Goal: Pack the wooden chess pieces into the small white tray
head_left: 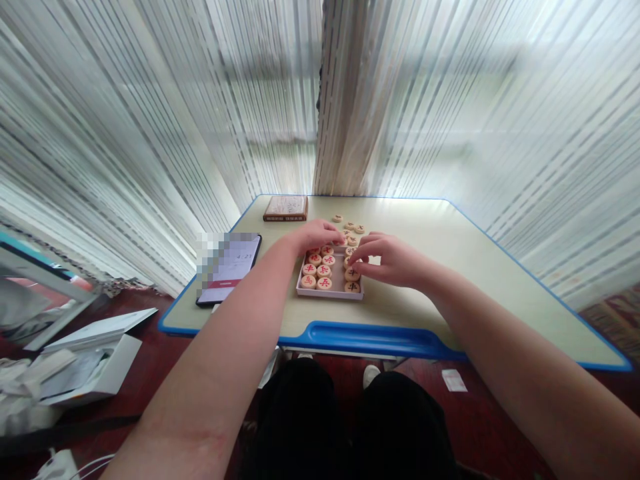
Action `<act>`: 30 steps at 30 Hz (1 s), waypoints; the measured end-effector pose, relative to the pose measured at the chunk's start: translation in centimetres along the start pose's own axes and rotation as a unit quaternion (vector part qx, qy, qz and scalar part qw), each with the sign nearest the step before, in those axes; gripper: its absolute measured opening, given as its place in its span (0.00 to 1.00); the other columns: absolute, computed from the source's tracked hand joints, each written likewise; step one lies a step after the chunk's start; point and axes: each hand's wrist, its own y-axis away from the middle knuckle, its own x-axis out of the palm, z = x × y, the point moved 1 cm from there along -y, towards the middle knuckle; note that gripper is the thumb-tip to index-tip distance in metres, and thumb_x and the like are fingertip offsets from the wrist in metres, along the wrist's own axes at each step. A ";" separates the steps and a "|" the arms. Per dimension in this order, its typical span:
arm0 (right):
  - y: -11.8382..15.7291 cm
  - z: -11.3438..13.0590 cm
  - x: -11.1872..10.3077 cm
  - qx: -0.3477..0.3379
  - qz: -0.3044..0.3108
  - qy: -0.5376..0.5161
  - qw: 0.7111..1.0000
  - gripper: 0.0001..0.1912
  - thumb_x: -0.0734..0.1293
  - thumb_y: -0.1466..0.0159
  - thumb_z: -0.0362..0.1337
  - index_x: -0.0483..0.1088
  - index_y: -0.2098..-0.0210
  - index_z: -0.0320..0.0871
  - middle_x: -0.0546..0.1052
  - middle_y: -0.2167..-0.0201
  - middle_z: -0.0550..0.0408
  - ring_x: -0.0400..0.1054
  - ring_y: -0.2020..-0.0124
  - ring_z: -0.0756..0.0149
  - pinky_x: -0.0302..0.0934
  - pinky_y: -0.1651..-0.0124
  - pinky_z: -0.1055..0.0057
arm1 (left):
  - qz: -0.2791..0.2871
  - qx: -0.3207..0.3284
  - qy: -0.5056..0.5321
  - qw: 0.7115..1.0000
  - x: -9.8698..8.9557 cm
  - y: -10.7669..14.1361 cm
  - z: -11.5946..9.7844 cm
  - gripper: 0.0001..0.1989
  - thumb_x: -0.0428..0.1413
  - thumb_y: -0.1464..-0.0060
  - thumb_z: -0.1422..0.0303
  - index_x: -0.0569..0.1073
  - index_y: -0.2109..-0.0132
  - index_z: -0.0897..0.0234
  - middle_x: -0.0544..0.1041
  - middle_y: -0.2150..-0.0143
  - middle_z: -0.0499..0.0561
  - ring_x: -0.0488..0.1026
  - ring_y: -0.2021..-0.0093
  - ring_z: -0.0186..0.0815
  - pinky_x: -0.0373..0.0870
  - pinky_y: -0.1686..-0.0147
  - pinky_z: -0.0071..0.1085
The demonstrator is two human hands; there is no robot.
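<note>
A shallow pale box (331, 293) on the table holds round wooden Chinese chess pieces. Red-marked pieces (324, 283) fill two columns on its left, and black-marked pieces (352, 287) stand in a column along its right wall. My left hand (316, 235) reaches over the box's far left corner, its fingers curled together with the tips at a chess piece by the far edge. My right hand (387, 259) comes in from the right, thumb and forefinger closed around a piece in the right column. Just beyond the box lie several loose pieces (350, 226).
A brown patterned box (285, 208) sits at the table's back left. Left of my forearm lies a phone (230, 270) with its screen lit. A blue tray groove (370, 337) runs along the table's front edge. Striped curtains (425, 100) hang behind; an open white box (95, 367) is on the floor.
</note>
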 end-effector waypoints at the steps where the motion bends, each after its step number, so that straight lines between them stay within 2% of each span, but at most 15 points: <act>1: 0.0 -0.2 -0.1 0.008 -0.019 0.009 1.000 0.09 0.65 0.41 0.34 0.78 0.67 0.43 0.76 0.72 0.52 0.67 0.67 0.64 0.62 0.60 0.67 | 0.001 -0.001 0.002 1.000 0.0 0.1 -0.1 0.07 0.61 0.60 0.67 0.78 0.73 0.67 0.75 0.75 0.48 0.68 0.72 0.30 0.63 0.69 0.27; 5: 0.0 -2.3 -0.8 0.103 -0.106 0.094 0.985 0.11 0.63 0.41 0.36 0.78 0.67 0.43 0.75 0.71 0.50 0.66 0.67 0.61 0.61 0.59 0.64 | -0.003 -0.019 0.000 1.000 0.1 0.2 -0.2 0.08 0.61 0.61 0.66 0.78 0.73 0.67 0.75 0.75 0.49 0.66 0.74 0.29 0.62 0.73 0.27; 8: 0.3 -4.5 -1.2 0.230 -0.147 0.188 0.943 0.14 0.61 0.40 0.36 0.78 0.62 0.43 0.76 0.62 0.46 0.67 0.60 0.56 0.60 0.52 0.58 | -0.008 -0.021 -0.004 1.000 0.1 0.2 -0.2 0.09 0.62 0.62 0.65 0.78 0.73 0.66 0.74 0.76 0.48 0.65 0.75 0.30 0.60 0.75 0.27; 11: 0.5 -5.8 -1.1 0.323 -0.098 0.216 0.916 0.18 0.60 0.40 0.38 0.77 0.55 0.42 0.74 0.53 0.44 0.67 0.53 0.51 0.58 0.47 0.56 | -0.008 -0.007 0.001 1.000 0.0 0.2 -0.2 0.08 0.63 0.63 0.66 0.78 0.75 0.67 0.74 0.77 0.48 0.64 0.75 0.29 0.59 0.76 0.27; 14: 0.4 -6.1 -0.7 0.380 -0.048 0.179 0.906 0.20 0.59 0.39 0.39 0.76 0.53 0.41 0.75 0.52 0.43 0.68 0.52 0.51 0.59 0.48 0.59 | 0.000 0.011 0.017 1.000 0.0 0.4 -0.4 0.07 0.62 0.62 0.66 0.78 0.75 0.67 0.74 0.76 0.48 0.63 0.75 0.28 0.58 0.75 0.27; 18: 0.3 -6.1 -0.6 0.406 -0.048 0.116 0.905 0.20 0.60 0.41 0.37 0.75 0.52 0.41 0.77 0.56 0.45 0.71 0.55 0.55 0.63 0.52 0.64 | 0.001 0.006 0.022 1.000 -0.1 0.6 -0.5 0.08 0.60 0.61 0.66 0.78 0.73 0.67 0.74 0.74 0.48 0.62 0.75 0.27 0.57 0.75 0.27; 22: 0.8 -7.0 -1.2 0.420 -0.091 0.146 0.891 0.21 0.60 0.42 0.35 0.74 0.51 0.40 0.74 0.50 0.42 0.69 0.50 0.52 0.61 0.49 0.61 | -0.013 -0.003 0.025 1.000 -0.3 0.6 -0.3 0.09 0.61 0.62 0.64 0.77 0.74 0.67 0.71 0.76 0.48 0.60 0.75 0.27 0.55 0.75 0.27; 25: 1.2 -8.0 -1.4 0.452 -0.080 0.131 0.879 0.21 0.60 0.42 0.34 0.75 0.52 0.40 0.76 0.52 0.43 0.69 0.50 0.53 0.61 0.49 0.62 | -0.010 0.005 0.028 1.000 -0.5 0.4 0.1 0.10 0.60 0.62 0.64 0.77 0.74 0.67 0.72 0.75 0.48 0.61 0.74 0.28 0.56 0.73 0.27; 30: 0.9 -7.9 -1.2 0.433 -0.053 0.094 0.895 0.18 0.63 0.42 0.34 0.77 0.55 0.40 0.79 0.56 0.46 0.71 0.54 0.57 0.62 0.52 0.68 | -0.018 0.012 0.024 0.999 -0.5 0.6 0.2 0.10 0.59 0.61 0.64 0.77 0.73 0.67 0.70 0.76 0.48 0.61 0.73 0.29 0.54 0.74 0.27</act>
